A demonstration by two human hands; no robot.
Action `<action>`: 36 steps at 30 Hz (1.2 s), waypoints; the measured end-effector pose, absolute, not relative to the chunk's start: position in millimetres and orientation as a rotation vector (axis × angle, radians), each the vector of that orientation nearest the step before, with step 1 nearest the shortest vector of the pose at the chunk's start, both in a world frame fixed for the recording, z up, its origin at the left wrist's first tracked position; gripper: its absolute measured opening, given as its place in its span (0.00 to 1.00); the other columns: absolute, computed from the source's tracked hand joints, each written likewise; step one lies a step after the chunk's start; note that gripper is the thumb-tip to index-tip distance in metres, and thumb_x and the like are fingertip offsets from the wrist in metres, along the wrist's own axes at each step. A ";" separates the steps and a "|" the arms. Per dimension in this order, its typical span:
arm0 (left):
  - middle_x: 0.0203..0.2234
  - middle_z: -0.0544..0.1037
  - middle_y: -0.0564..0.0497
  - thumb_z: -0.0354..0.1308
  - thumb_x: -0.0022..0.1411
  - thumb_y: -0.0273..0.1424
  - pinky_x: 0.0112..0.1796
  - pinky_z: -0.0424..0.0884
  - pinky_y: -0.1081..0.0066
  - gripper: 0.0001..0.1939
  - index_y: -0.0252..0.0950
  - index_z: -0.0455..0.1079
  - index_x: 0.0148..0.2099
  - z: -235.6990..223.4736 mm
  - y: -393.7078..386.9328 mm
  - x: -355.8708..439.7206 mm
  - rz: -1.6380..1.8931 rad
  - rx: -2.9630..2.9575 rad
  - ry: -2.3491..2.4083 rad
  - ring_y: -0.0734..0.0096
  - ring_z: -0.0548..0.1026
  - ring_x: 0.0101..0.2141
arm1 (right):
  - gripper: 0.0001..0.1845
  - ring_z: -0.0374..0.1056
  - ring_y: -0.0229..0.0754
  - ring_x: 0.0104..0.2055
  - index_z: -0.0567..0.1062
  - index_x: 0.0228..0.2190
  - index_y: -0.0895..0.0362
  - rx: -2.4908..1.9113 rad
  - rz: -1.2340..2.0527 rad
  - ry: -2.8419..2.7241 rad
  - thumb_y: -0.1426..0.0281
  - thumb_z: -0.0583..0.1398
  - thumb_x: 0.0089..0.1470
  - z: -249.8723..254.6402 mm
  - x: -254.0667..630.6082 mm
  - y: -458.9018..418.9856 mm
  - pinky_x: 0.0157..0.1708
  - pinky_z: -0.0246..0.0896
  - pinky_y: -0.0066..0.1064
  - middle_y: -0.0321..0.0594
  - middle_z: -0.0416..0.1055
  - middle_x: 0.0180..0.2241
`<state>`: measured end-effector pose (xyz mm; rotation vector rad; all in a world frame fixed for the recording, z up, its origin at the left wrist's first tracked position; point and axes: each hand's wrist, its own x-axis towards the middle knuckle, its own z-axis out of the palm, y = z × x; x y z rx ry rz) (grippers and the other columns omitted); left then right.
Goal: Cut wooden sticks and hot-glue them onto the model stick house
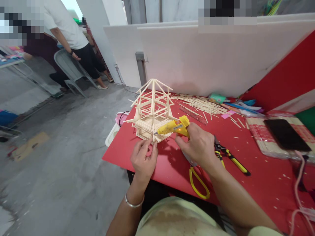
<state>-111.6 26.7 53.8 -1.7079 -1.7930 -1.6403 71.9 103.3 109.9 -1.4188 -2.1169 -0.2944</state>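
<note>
A model pavilion of thin pale wooden sticks (153, 101) stands near the left corner of the red table, with a peaked open roof and a railed base. My right hand (198, 142) grips a yellow glue gun (173, 126); its small light glows orange, and the nozzle is right by the model's front post. At the foot of that post, the thumb and fingers of my left hand (144, 155) are pinched together. What sits between those fingertips is too small to tell. Yellow-handled scissors (199, 185) lie partly under my right hand, beside black-and-yellow pliers (232, 160).
Loose sticks (201, 104) and a clear ruler (193, 114) lie behind the model. To the right, a phone (286, 134) with a pink cable rests on packed sticks (256, 131). White boards (197, 62) stand behind the table (169, 167). People stand far left near a grey chair (65, 64).
</note>
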 end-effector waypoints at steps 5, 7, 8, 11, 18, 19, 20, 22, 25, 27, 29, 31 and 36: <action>0.35 0.77 0.47 0.64 0.60 0.25 0.34 0.73 0.72 0.13 0.36 0.77 0.47 55.5 26.5 -111.4 -1.662 -1.721 -1.776 0.73 0.75 0.30 | 0.14 0.61 0.38 0.24 0.70 0.33 0.57 -1.411 -0.314 -2.101 0.59 0.58 0.53 110.0 72.0 103.9 0.25 0.37 0.30 0.37 0.69 0.26; 0.34 0.77 0.48 0.63 0.60 0.25 0.35 0.73 0.72 0.12 0.37 0.77 0.47 55.4 26.7 -111.4 -1.673 -1.725 -1.775 0.73 0.75 0.30 | 0.14 0.61 0.37 0.24 0.70 0.32 0.57 -1.413 -0.317 -2.098 0.59 0.58 0.53 110.1 72.3 103.7 0.25 0.37 0.30 0.36 0.69 0.25; 0.34 0.77 0.48 0.63 0.61 0.25 0.35 0.73 0.71 0.12 0.37 0.77 0.47 55.2 26.9 -111.3 -1.677 -1.727 -1.776 0.73 0.75 0.31 | 0.13 0.60 0.37 0.24 0.70 0.32 0.57 -1.413 -0.317 -2.099 0.59 0.58 0.53 110.2 72.5 103.6 0.25 0.37 0.31 0.36 0.69 0.25; 0.34 0.77 0.48 0.62 0.61 0.25 0.35 0.73 0.72 0.12 0.37 0.77 0.47 54.5 27.5 -110.6 -1.696 -1.724 -1.787 0.72 0.75 0.31 | 0.13 0.60 0.37 0.24 0.70 0.32 0.57 -1.416 -0.321 -2.097 0.59 0.58 0.53 110.2 72.9 103.4 0.25 0.36 0.31 0.36 0.69 0.25; 0.34 0.77 0.48 0.63 0.60 0.23 0.34 0.73 0.71 0.13 0.37 0.77 0.48 53.1 27.1 -110.7 -1.709 -1.725 -1.779 0.72 0.75 0.31 | 0.13 0.60 0.37 0.24 0.71 0.32 0.57 -1.407 -0.332 -2.105 0.59 0.58 0.52 111.7 72.2 104.0 0.25 0.36 0.30 0.37 0.70 0.26; 0.35 0.77 0.47 0.63 0.59 0.24 0.34 0.73 0.71 0.14 0.37 0.77 0.48 53.1 26.7 -111.0 -1.708 -1.728 -1.782 0.72 0.75 0.31 | 0.14 0.60 0.37 0.24 0.71 0.32 0.57 -1.405 -0.337 -2.108 0.59 0.58 0.52 112.7 71.9 104.2 0.24 0.36 0.30 0.37 0.70 0.26; 0.35 0.77 0.47 0.63 0.59 0.24 0.34 0.73 0.71 0.14 0.37 0.77 0.48 53.2 26.4 -111.3 -1.709 -1.726 -1.784 0.72 0.75 0.31 | 0.13 0.60 0.37 0.24 0.71 0.32 0.57 -1.400 -0.344 -2.110 0.59 0.58 0.53 113.9 71.7 104.6 0.24 0.35 0.30 0.37 0.70 0.26; 0.36 0.77 0.47 0.63 0.59 0.24 0.33 0.73 0.72 0.15 0.37 0.77 0.49 53.4 25.4 -111.7 -1.716 -1.720 -1.782 0.73 0.75 0.30 | 0.13 0.59 0.36 0.23 0.71 0.32 0.57 -1.377 -0.372 -2.125 0.59 0.57 0.53 117.6 71.5 105.5 0.24 0.35 0.30 0.37 0.70 0.26; 0.35 0.77 0.47 0.63 0.59 0.24 0.32 0.72 0.72 0.14 0.36 0.77 0.48 53.1 23.7 -112.4 -1.754 -1.700 -1.778 0.73 0.74 0.29 | 0.13 0.58 0.36 0.23 0.70 0.31 0.57 -1.329 -0.447 -2.156 0.59 0.57 0.53 125.7 72.5 106.8 0.23 0.34 0.30 0.37 0.69 0.25; 0.34 0.77 0.48 0.63 0.59 0.25 0.32 0.72 0.72 0.13 0.36 0.77 0.47 52.3 22.4 -113.3 -1.796 -1.680 -1.791 0.73 0.74 0.29 | 0.14 0.58 0.36 0.23 0.70 0.31 0.57 -1.301 -0.500 -2.180 0.58 0.57 0.53 132.8 73.2 107.2 0.23 0.34 0.30 0.37 0.68 0.25; 0.34 0.77 0.48 0.63 0.59 0.25 0.30 0.71 0.73 0.12 0.36 0.77 0.46 51.4 21.3 -115.1 -1.861 -1.664 -1.826 0.74 0.73 0.28 | 0.15 0.58 0.36 0.23 0.70 0.33 0.57 -1.281 -0.540 -2.204 0.57 0.57 0.53 140.3 72.9 106.9 0.24 0.36 0.29 0.37 0.68 0.26; 0.34 0.77 0.48 0.62 0.60 0.26 0.29 0.70 0.74 0.11 0.36 0.77 0.46 50.4 20.6 -118.2 -1.943 -1.654 -1.860 0.75 0.72 0.27 | 0.16 0.58 0.36 0.23 0.70 0.34 0.57 -1.276 -0.576 -2.221 0.56 0.57 0.53 147.3 71.0 106.0 0.24 0.36 0.29 0.37 0.68 0.27; 0.33 0.77 0.48 0.60 0.62 0.27 0.28 0.69 0.74 0.08 0.36 0.78 0.43 46.4 18.5 -130.5 -2.108 -1.602 -1.931 0.74 0.73 0.28 | 0.24 0.56 0.36 0.23 0.68 0.31 0.56 -1.338 -0.484 -2.239 0.47 0.59 0.53 160.7 63.9 100.6 0.23 0.37 0.29 0.36 0.66 0.25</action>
